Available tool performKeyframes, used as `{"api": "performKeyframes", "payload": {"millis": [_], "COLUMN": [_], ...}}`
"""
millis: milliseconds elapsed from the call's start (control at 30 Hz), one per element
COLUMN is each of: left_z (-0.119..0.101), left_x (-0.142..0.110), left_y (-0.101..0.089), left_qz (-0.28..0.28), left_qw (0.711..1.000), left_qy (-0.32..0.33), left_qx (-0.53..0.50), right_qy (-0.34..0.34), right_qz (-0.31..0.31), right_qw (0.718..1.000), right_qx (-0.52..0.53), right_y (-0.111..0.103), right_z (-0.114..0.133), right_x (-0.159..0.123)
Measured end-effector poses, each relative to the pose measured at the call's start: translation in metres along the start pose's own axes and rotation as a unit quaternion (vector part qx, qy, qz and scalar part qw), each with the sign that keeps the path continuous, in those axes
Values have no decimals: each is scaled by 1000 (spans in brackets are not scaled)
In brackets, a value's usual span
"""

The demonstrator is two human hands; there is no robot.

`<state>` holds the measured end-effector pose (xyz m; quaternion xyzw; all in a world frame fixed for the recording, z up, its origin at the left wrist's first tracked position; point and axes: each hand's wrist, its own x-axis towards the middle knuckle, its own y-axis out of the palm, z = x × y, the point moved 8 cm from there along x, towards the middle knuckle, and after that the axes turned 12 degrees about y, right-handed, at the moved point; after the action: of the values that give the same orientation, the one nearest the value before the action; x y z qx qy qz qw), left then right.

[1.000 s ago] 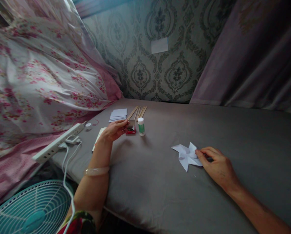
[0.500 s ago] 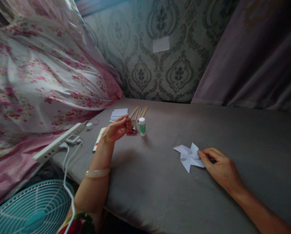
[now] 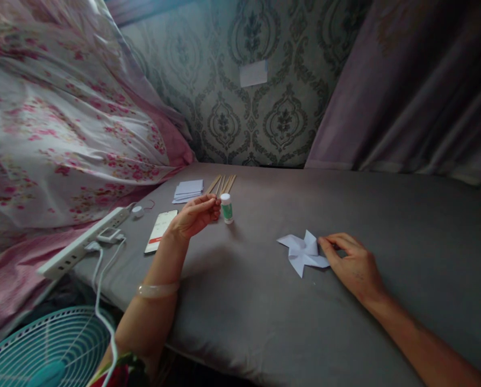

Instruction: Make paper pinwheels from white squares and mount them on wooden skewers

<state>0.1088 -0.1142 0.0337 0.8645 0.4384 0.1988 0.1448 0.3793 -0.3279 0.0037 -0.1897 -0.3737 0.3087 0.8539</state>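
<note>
A white folded paper pinwheel (image 3: 301, 251) lies on the grey bed sheet (image 3: 264, 301). My right hand (image 3: 351, 263) rests beside it, fingertips pinching its right blade against the sheet. My left hand (image 3: 195, 215) is raised just above the sheet next to a small white bottle with a green label (image 3: 226, 208). Its thumb and fingers are pinched together on something too small to make out. The little red box seen earlier is hidden behind that hand. Several wooden sticks (image 3: 222, 184) and a stack of white paper squares (image 3: 188, 190) lie behind it.
A phone (image 3: 161, 230) lies on the sheet near my left wrist. A white power strip (image 3: 83, 243) with a cable runs along the bed's left edge. A teal fan (image 3: 42, 349) stands below. Floral bedding (image 3: 63, 123) is piled at left, patterned wall and curtain behind.
My left hand lifted away from the red box with its fingers pinched and moved a little toward me. The right hand stayed on the pinwheel. The camera shifted slightly.
</note>
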Motion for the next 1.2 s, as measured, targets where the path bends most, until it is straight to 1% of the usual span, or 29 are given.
{"api": "performKeyframes", "payload": {"millis": [67, 167, 267, 367, 433, 533, 633, 733, 867, 967, 1033, 1200], "left_z": [10, 26, 45, 64, 73, 80, 83, 84, 86, 89, 90, 90], "left_x": [2, 4, 0, -8, -12, -18, -23, -28, -33, -35, -35, -36], "left_y": [16, 51, 94, 134, 153, 171, 179, 179, 177, 174, 173, 174], "left_qz": [22, 61, 110, 157, 177, 202, 211, 205, 210, 211, 212, 215], "left_qw": [998, 986, 962, 951, 943, 914, 881, 851, 825, 816, 816, 831], "left_qy": [-4, 10, 35, 49, 71, 129, 178, 208, 237, 243, 240, 224], "left_qx": [55, 157, 247, 262, 271, 326, 385, 437, 468, 480, 481, 462], "right_qy": [-13, -24, -24, -22, -18, -16, -18, -22, -26, -28, -27, -24], "right_qz": [-24, -41, -26, -9, -4, 4, 14, 26, 48, 57, 58, 65], "right_qw": [1000, 999, 999, 998, 998, 998, 998, 998, 998, 997, 997, 996], "right_qx": [2, 12, 30, 51, 58, 68, 65, 52, 38, 37, 40, 54], "right_y": [-6, -15, -21, -24, -26, -28, -26, -20, -11, -6, -5, -2], "right_z": [6, 20, 35, 45, 46, 45, 41, 39, 40, 42, 42, 41], "right_x": [3, 5, 4, 0, -1, -3, -4, -6, -11, -13, -14, -14]}}
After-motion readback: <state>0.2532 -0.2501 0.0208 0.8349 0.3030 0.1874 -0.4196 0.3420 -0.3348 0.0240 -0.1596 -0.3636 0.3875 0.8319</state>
